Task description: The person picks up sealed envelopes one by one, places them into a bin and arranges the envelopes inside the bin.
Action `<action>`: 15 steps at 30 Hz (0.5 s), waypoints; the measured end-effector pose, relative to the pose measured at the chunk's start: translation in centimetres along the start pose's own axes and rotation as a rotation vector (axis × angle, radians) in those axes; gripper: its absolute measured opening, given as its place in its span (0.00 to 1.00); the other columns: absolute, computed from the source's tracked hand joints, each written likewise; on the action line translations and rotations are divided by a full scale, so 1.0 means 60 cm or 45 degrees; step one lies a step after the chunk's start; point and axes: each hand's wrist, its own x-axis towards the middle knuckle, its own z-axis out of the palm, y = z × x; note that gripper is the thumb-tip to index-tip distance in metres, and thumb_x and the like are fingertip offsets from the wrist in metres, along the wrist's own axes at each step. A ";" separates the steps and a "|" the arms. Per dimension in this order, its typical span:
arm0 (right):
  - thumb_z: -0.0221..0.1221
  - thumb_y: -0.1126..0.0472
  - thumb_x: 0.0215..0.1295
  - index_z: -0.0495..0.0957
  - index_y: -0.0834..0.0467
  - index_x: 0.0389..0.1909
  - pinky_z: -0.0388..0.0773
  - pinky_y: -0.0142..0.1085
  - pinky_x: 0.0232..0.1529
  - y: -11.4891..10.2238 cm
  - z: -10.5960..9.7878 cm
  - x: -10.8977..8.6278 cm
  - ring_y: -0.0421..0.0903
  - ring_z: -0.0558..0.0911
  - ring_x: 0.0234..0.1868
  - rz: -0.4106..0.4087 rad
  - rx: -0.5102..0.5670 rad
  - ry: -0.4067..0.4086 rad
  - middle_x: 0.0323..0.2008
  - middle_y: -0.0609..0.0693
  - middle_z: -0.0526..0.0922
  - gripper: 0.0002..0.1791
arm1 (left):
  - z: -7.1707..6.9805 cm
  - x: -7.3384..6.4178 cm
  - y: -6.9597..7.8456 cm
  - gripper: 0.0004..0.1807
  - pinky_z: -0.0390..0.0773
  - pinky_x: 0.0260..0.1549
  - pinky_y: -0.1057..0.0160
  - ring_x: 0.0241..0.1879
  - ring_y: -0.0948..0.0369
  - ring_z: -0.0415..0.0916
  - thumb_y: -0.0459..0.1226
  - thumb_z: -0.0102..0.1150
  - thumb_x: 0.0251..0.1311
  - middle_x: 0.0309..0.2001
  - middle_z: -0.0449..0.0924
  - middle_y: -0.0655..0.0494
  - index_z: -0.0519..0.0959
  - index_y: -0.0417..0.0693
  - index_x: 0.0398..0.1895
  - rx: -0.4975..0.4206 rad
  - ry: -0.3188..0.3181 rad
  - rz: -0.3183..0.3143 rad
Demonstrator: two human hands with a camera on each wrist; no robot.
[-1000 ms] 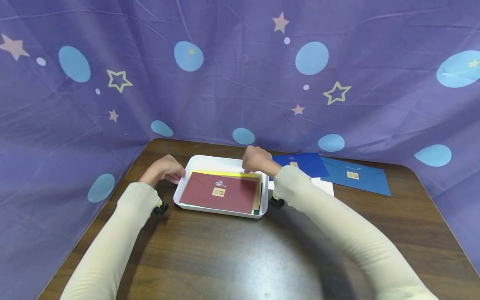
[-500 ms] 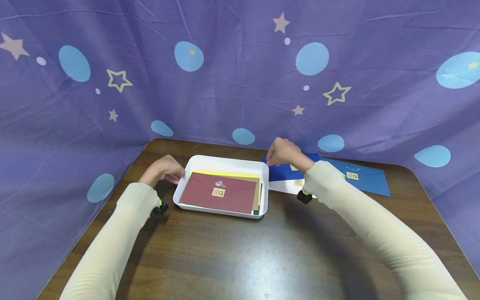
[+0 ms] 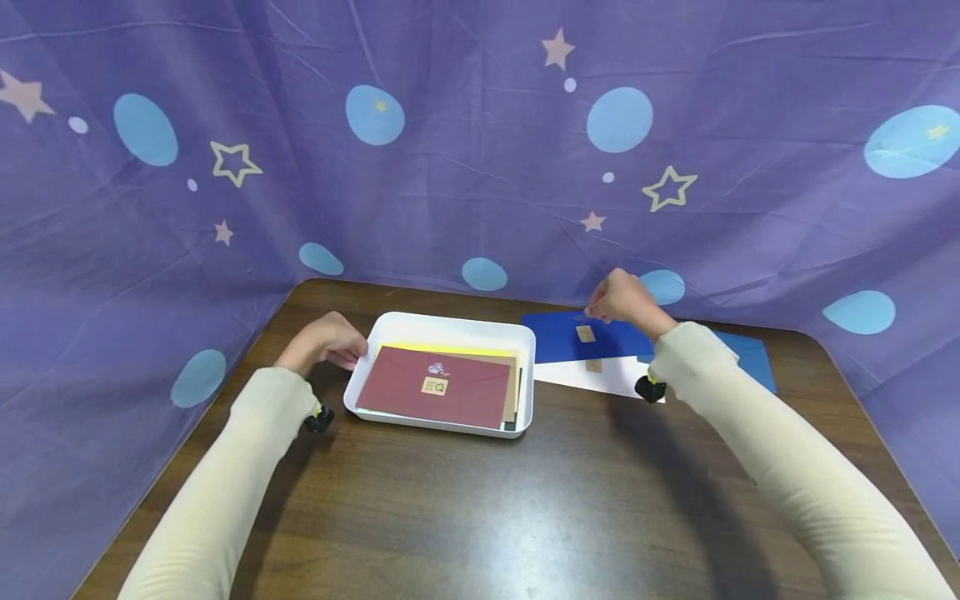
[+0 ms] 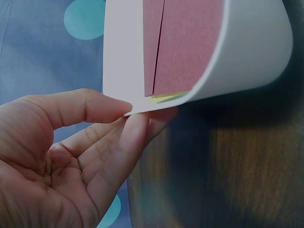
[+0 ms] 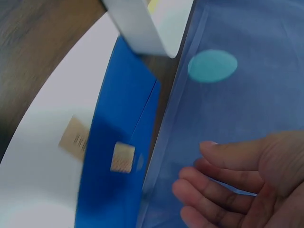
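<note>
The left hand (image 3: pixel 333 337) pinches the white tray (image 3: pixel 457 328) by its rim on the bench (image 3: pixel 450 517), a maroon envelope (image 3: pixel 433 406) lying on top inside it; the right hand (image 3: pixel 622 296), fingers (image 5: pixel 213 192) loosely bent and empty, hovers above the blue envelope (image 3: pixel 562 337), which overlaps a white envelope (image 3: pixel 600 381)

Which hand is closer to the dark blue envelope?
The right. The right hand hangs close to the dark blue envelope without touching it; the left hand is farther away, pinching the opposite end of the white tray.
</note>
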 end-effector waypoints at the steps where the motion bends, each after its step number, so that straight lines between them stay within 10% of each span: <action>1: 0.69 0.58 0.62 0.88 0.63 0.38 0.77 0.31 0.27 0.007 -0.001 0.000 0.55 0.88 0.38 0.008 0.010 0.016 0.35 0.59 0.90 0.11 | 0.000 -0.001 0.000 0.02 0.89 0.27 0.70 0.20 0.65 0.78 0.24 0.54 0.53 0.20 0.80 0.56 0.77 0.35 0.27 0.000 -0.003 -0.001; 10: 0.68 0.59 0.61 0.88 0.65 0.32 0.73 0.32 0.19 0.058 -0.013 0.000 0.41 0.79 0.21 0.145 0.053 0.151 0.22 0.53 0.86 0.11 | -0.001 -0.005 0.004 0.04 0.89 0.28 0.69 0.21 0.65 0.79 0.25 0.55 0.53 0.21 0.80 0.56 0.78 0.31 0.29 -0.003 -0.015 -0.004; 15: 0.68 0.59 0.59 0.78 0.55 0.13 0.71 0.33 0.19 0.077 -0.016 0.003 0.41 0.77 0.18 0.225 0.079 0.198 0.16 0.50 0.82 0.17 | -0.002 -0.005 0.003 0.05 0.89 0.27 0.69 0.21 0.65 0.78 0.25 0.55 0.52 0.20 0.79 0.57 0.79 0.30 0.30 -0.004 -0.014 -0.004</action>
